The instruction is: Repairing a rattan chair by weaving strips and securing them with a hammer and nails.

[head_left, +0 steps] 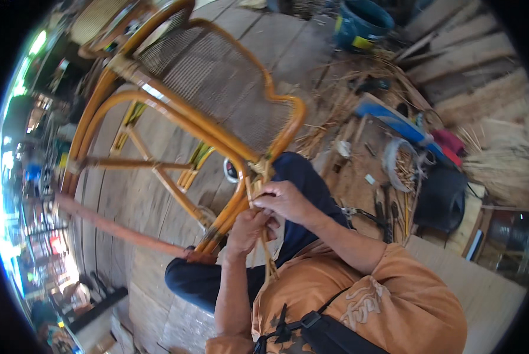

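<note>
We find a rattan chair (217,94) tipped on its side on the plank floor (129,194), its woven cane back panel (223,76) facing up and its curved frame running diagonally from upper left down toward our lap. The work sits at the joint where the bent arm rail (229,141) meets the back frame, just above our knees. Our right hand (285,200) lies uppermost and directly against that joint, fingers closed around a thin cane strip (268,253). Our left hand (248,229) sits just below and slightly left of it, touching the frame rail and also closed, apparently gripping the same strip together with the rail. The strip's long axis runs almost vertically in the view, from the joint down past both hands toward our chest, its free end hanging near the orange shirt (388,295). The right hand is the nearer of the two to the binding point; the left is nearer the loose tail. To the right, well apart, lie loose rattan bundles (500,159), a blue bucket (362,23) and scattered hand tools (388,212).
</note>
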Demonstrator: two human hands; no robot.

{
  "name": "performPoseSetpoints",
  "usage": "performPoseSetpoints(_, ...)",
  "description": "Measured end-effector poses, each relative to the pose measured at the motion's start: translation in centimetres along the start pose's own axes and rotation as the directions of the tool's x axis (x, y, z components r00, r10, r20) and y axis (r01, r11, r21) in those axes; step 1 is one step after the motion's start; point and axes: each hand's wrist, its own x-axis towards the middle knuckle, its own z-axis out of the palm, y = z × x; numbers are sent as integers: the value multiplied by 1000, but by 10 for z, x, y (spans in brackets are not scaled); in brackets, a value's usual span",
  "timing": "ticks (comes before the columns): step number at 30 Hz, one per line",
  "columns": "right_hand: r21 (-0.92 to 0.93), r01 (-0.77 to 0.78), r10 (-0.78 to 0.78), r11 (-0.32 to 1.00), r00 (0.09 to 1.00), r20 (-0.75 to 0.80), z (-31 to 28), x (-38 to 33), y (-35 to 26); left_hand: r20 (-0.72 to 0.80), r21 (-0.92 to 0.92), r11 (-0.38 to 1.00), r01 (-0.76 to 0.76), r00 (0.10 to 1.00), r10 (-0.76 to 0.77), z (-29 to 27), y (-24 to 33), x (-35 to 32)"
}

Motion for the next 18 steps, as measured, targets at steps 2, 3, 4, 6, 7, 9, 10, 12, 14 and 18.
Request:
performPoseSetpoints(2,119,-45,51,992,997,-49,-8,-9,-9,-63,77,993,86,995,-81,1,1,3)
performPoseSetpoints(3,75,4,3,997,996,-88,-12,-10,-10,-40,93,991,91,995,-87,7,4,5)
performPoseSetpoints(4,30,50,-46,998,991,-123,-14,-11,-11,-46,112,991,67,997,-62,13,7,7)
performPoseSetpoints(6,-180,98,-132,979,973,-188,-16,-9,-9,-41,142,989,44,998,-38,18,9,12)
performPoseSetpoints(7,-340,214,-303,916,924,-233,-14,-10,-10,-65,129,991,35,998,-26,18,7,15)
performPoseSetpoints(9,-457,319,-468,830,845,-260,-15,-16,-17,-105,177,982,63,993,-45,24,17,18)
performPoseSetpoints(10,-459,315,-470,831,839,-275,-21,-21,-15,-92,186,980,66,995,-49,26,20,19)
performPoseSetpoints(12,-490,279,-525,826,698,-487,-42,-41,-6,-132,192,980,-42,989,69,28,25,16)
performPoseSetpoints(14,-666,11,-479,746,704,-525,-93,-71,28,-168,204,977,-58,981,93,29,32,5)
performPoseSetpoints(18,-615,-361,-398,701,517,-758,-192,-141,76,-149,212,968,-130,975,164,15,42,-5)
